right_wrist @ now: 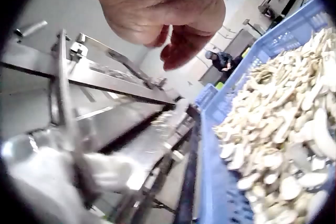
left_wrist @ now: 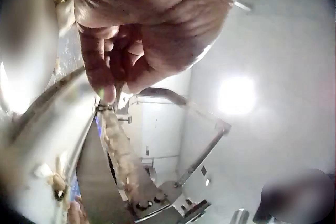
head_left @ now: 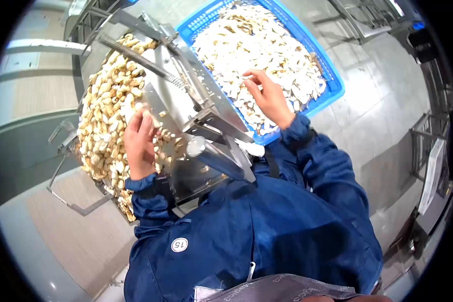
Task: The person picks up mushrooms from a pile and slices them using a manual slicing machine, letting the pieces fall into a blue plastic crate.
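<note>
Looks like your left grip [head_left: 140,143] pinches a pale mushroom [head_left: 155,120] at the heap [head_left: 104,123] on the left, your right grip [head_left: 273,103] hangs loose, empty, by the far blue basket [head_left: 334,86], and it's probably light and snappable, so hold the thick middle gently.

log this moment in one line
left hand: at heap, appears to pinch a piece | right hand: near slices in crate, holding nothing | machine: between heap and crate

Bright glare; dark, curved edges
</note>
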The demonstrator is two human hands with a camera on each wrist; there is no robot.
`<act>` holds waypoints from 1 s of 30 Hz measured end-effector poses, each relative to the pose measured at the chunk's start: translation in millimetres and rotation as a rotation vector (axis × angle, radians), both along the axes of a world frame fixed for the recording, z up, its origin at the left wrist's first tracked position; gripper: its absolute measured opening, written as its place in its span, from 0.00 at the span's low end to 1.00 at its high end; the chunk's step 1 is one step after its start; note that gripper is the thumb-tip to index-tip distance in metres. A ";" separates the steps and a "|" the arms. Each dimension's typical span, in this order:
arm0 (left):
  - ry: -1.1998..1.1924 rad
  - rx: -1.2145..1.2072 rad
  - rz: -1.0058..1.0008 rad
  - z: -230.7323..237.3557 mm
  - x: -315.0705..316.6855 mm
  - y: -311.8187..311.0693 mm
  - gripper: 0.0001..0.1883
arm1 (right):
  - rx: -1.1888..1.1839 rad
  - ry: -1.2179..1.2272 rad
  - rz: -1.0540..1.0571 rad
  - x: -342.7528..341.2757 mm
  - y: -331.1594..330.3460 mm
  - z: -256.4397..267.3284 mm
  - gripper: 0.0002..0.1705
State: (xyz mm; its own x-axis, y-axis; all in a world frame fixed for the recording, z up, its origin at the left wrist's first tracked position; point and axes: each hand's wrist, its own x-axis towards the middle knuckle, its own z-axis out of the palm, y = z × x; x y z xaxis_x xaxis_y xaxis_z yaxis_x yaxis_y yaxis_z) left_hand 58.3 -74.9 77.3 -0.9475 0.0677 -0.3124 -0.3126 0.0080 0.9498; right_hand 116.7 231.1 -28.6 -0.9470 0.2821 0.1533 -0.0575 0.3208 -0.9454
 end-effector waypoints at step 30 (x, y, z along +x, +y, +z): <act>0.368 -0.851 0.191 -72.0 189.3 -139.3 0.06 | -0.288 -0.190 0.133 -122.3 31.0 -101.3 0.14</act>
